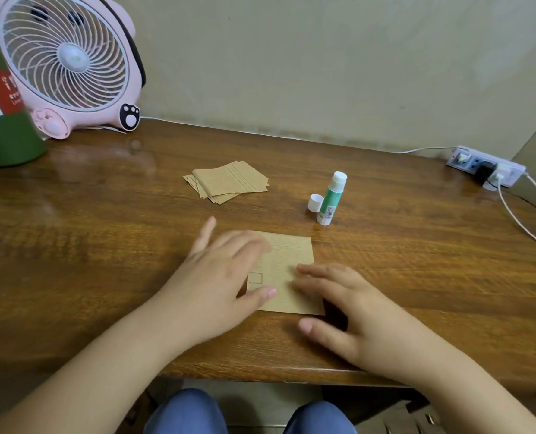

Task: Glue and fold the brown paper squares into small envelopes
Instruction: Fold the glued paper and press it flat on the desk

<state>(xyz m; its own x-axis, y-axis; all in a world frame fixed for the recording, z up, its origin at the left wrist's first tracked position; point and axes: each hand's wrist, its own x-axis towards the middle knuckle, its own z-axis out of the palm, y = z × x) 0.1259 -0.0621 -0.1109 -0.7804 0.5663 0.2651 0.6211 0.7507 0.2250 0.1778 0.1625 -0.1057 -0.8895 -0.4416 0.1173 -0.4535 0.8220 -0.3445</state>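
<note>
One brown paper square (287, 264) with printed lines lies flat on the wooden table (104, 233) near its front edge. My left hand (219, 274) lies over the square's left side, fingers spread and straight, blurred. My right hand (351, 311) rests its straight fingers on the square's lower right part. Further back sits a loose stack of brown paper squares (229, 181). A green and white glue stick (331, 198) stands uncapped to the right of the stack, with its white cap (315, 202) beside it on the left.
A pink desk fan (69, 64) stands at the back left, next to a green cylinder (0, 114) at the left edge. A power strip (487, 166) with plugs and white cables (523, 227) lies at the back right. My knees show below the table's front edge.
</note>
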